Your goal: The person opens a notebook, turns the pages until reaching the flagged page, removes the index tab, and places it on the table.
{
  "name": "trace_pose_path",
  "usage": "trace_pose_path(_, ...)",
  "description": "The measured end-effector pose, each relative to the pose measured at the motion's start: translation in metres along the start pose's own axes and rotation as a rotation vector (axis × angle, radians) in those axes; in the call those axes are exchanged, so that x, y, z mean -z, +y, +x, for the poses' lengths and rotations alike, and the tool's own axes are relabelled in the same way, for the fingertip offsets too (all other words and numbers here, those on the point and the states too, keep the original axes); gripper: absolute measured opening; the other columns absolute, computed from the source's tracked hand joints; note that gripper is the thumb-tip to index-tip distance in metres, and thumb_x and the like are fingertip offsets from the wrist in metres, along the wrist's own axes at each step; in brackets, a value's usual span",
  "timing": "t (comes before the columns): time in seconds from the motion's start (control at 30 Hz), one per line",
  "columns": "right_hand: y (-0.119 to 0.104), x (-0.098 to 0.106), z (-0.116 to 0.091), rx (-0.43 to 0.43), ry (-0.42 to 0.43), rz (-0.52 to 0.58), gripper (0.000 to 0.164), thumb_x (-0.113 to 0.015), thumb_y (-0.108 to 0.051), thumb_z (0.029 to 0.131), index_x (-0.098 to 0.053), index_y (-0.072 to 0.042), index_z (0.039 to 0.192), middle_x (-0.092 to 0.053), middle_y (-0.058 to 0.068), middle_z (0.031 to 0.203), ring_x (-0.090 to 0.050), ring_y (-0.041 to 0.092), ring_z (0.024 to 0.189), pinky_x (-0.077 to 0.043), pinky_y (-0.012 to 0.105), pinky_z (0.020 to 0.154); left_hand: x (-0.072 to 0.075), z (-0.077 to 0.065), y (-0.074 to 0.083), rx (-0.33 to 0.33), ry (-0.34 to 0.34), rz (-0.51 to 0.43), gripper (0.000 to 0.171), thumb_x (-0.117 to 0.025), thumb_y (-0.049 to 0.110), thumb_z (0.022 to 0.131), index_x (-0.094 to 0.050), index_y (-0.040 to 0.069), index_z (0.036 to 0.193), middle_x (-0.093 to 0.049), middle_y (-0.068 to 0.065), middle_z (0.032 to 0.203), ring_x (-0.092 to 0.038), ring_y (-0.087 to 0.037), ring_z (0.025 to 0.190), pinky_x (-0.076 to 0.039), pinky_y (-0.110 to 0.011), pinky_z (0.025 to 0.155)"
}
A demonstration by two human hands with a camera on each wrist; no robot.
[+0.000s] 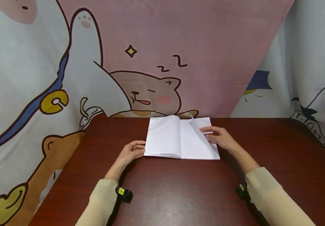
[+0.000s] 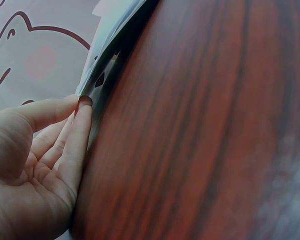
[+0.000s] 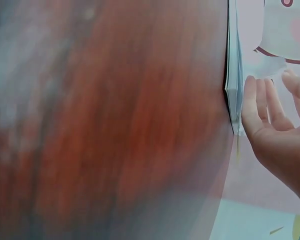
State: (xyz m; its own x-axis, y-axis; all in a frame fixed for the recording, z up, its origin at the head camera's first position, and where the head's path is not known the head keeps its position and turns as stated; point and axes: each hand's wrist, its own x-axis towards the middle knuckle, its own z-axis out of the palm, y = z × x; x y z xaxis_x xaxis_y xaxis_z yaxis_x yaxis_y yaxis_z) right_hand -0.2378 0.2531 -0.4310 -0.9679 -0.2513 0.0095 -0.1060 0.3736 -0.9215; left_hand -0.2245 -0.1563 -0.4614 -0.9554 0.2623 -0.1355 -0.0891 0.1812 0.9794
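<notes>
An open notebook (image 1: 165, 138) with white, lined pages lies near the table's far edge, its spine running down the middle. My left hand (image 1: 130, 153) is at the notebook's left edge; in the left wrist view its thumb lies above the edge and a fingertip beneath, pinching it. On the other side, my right hand (image 1: 218, 137) reaches over the right half, fingertips by the edge of a raised right page (image 1: 194, 141). This page slants up from the sheets beneath. In the right wrist view, the thumb and slightly bent fingers (image 3: 262, 107) stand apart.
The notebook rests on a dark reddish-brown wooden table (image 1: 162, 188). Behind and to the left hangs a cloth backdrop (image 1: 207, 47) with cartoon animals. Dark wrist cameras are strapped over both pale sleeves (image 1: 275, 194).
</notes>
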Motion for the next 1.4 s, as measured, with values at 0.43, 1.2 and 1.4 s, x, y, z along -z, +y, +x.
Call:
trace_pose_path(0.43, -0.001, -0.010, 0.006, 0.016, 0.001, 0.010, 0.039, -0.066, -0.003, 0.093, -0.060, 0.005, 0.131, -0.055, 0.028, 0.138, -0.061, 0.002, 0.091, -0.056, 0.021, 0.082, -0.001, -0.002, 0.001, 0.000, 0.004, -0.002, 0.042, -0.062, 0.000, 0.096, -0.053, -0.005, 0.137, -0.063, -0.025, 0.124, -0.066, -0.006, 0.092, -0.057, -0.021, 0.082)
trace_pose_path(1.2, -0.004, -0.028, 0.013, 0.029, 0.015, -0.001, 0.043, -0.068, -0.005, 0.091, -0.058, 0.008, 0.131, -0.055, 0.030, 0.136, -0.063, 0.026, 0.109, -0.052, 0.013, 0.078, -0.001, -0.001, 0.000, 0.009, 0.013, 0.002, 0.042, -0.062, 0.001, 0.096, -0.054, -0.004, 0.136, -0.064, -0.023, 0.122, -0.066, -0.005, 0.093, -0.058, -0.021, 0.082)
trace_pose_path(1.4, -0.005, -0.035, 0.014, 0.046, 0.020, 0.018, 0.042, -0.068, -0.003, 0.091, -0.057, 0.010, 0.130, -0.051, 0.031, 0.139, -0.059, 0.037, 0.114, -0.051, 0.012, 0.079, -0.001, -0.001, 0.000, 0.004, 0.013, 0.001, 0.042, -0.062, 0.000, 0.096, -0.054, -0.004, 0.136, -0.064, -0.023, 0.121, -0.066, -0.005, 0.093, -0.057, -0.021, 0.082)
